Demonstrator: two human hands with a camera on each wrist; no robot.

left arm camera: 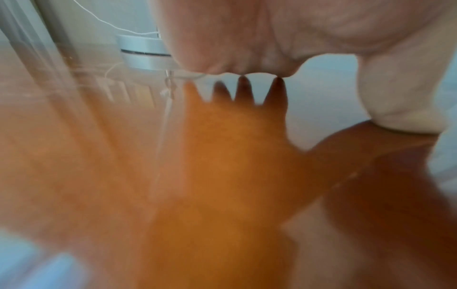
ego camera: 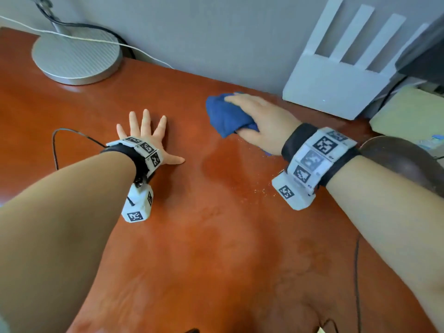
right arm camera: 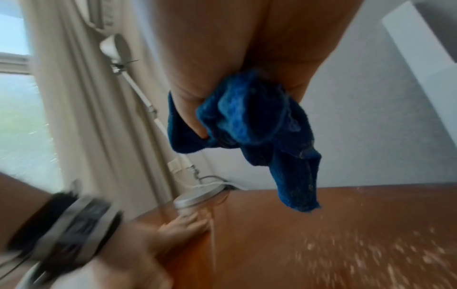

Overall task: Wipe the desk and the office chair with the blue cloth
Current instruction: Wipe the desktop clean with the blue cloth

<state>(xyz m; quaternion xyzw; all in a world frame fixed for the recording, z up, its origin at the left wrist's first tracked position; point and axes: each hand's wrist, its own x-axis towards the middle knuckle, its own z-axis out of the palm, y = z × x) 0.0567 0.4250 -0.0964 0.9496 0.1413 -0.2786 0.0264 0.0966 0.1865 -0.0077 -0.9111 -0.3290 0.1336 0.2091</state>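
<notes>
One blue cloth [ego camera: 224,116] sits bunched under the right hand [ego camera: 259,123], fingers curled round it, far right on the desk [ego camera: 216,236]. The left hand [ego camera: 146,138] lies flat, five fingers spread, empty.

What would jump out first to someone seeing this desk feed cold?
The blue cloth, bunched in the right hand near the back of the red-brown desk, stands out most. Next comes the left hand, spread flat on the desk to the cloth's left. Pale crumbs lie scattered on the wood near the right wrist, with a round lamp base in the far left corner.
</notes>
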